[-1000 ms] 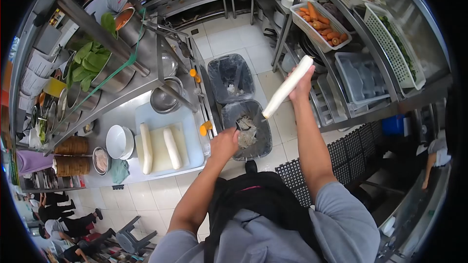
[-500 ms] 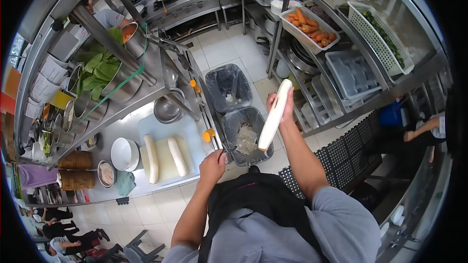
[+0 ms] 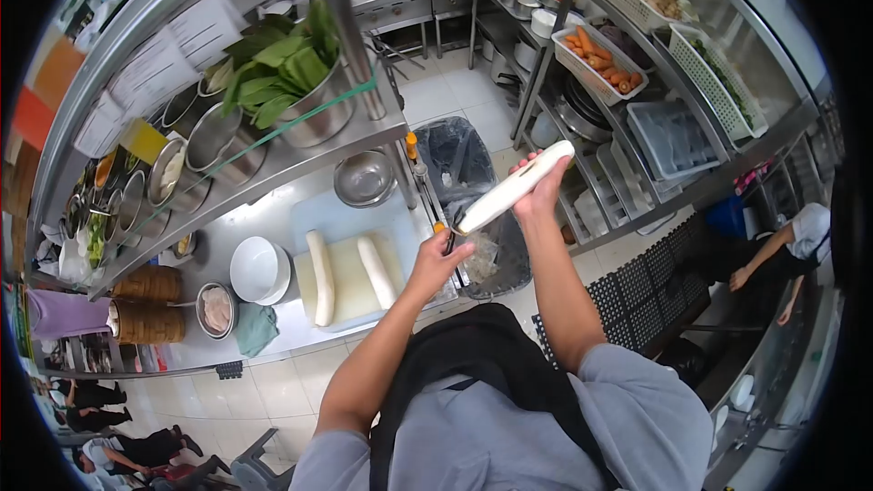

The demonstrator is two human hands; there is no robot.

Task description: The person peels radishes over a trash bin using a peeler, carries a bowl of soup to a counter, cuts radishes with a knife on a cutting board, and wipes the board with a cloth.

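My right hand (image 3: pixel 538 191) grips a long white peeled vegetable (image 3: pixel 509 193) by its upper end, over the dark bins. My left hand (image 3: pixel 438 265) is closed on a small dark tool (image 3: pixel 452 238), perhaps a peeler, at the vegetable's lower end. Below them, a lined bin (image 3: pixel 500 259) holds pale peelings. Two more white vegetables lie side by side on the cutting board (image 3: pixel 350 218), the left one (image 3: pixel 320 277) and the right one (image 3: pixel 376 271).
White bowls (image 3: pixel 258 270), a metal bowl (image 3: pixel 364 178) and a green cloth (image 3: pixel 257 331) are on the counter. An upper shelf (image 3: pixel 273 155) with leafy greens overhangs it. Carrots (image 3: pixel 596 56) sit on the right rack. A co-worker (image 3: pixel 805 232) is at far right.
The view has shifted left. The vegetable is now tilted lower left towards my left hand, which has come up to its lower end with the dark tool.
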